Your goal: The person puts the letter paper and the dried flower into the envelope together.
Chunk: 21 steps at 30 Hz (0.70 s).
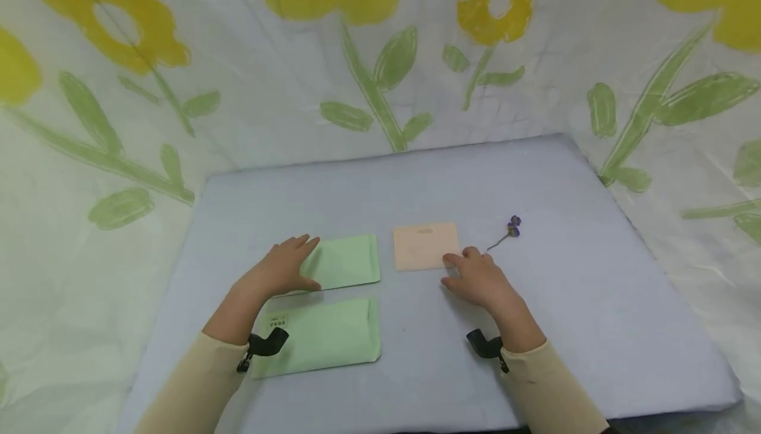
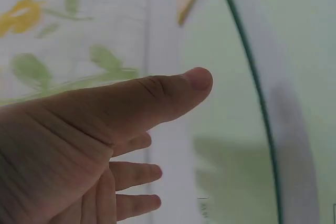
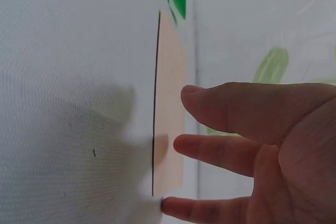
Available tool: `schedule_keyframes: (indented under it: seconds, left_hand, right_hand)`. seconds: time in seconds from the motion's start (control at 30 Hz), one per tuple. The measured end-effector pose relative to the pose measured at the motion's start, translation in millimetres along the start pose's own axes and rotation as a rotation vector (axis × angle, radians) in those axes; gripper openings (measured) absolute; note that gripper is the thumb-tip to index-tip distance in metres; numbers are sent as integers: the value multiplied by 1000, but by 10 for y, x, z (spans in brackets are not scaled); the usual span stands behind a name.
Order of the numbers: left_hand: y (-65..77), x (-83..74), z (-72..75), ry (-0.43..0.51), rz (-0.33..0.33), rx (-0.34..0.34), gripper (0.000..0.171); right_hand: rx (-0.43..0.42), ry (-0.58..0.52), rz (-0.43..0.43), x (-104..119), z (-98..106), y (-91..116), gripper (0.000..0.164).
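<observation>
My left hand [image 1: 281, 270] hovers with spread fingers over the left end of the upper pale green envelope [image 1: 351, 261], hiding that end. In the left wrist view its thumb [image 2: 163, 95] stands out straight above the green paper, and nothing is between thumb and fingers. Close at the lower right corner of a peach-coloured card [image 1: 423, 246] is my right hand [image 1: 477, 279], fingers apart and holding nothing. The right wrist view has the card [image 3: 171, 103] lying flat, with the fingertips right over its edge and their shadow on the cloth.
A second pale green envelope [image 1: 324, 338] with a small printed label lies nearer, below the left forearm. To the right of the card is a purple dried flower [image 1: 513, 228] on a thin stem. A flower-painted sheet [image 1: 261, 104] rises behind the grey-blue tabletop [image 1: 321, 196].
</observation>
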State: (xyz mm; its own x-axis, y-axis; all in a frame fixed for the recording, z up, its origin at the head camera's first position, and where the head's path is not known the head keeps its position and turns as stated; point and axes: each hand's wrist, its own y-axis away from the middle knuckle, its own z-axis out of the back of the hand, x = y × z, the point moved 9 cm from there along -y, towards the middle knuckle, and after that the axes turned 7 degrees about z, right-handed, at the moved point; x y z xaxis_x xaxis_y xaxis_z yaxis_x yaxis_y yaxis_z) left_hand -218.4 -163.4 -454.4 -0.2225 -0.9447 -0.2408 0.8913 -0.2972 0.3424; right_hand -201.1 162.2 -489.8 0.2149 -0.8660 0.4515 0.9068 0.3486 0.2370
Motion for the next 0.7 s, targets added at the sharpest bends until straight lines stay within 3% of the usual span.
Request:
schedule_keyframes:
  seconds: [0.13,0.3,0.53,0.7]
  left_hand:
    - [-207,47,-244,-58,21,58,105]
    - [-280,62,-413,-65,36,63,110]
    - [-300,11,-416,-45,27,51,113]
    - [-324,-45,-355,-54,5,20,110]
  right_hand:
    - [-3,28,-11,-22,-21,-3,51]
    - [-24,23,-8,-22,-23,-27,54]
    - [-90,84,-64,-70,19,-135,72]
    - [-135,162,-132,-133,-8,-241,72]
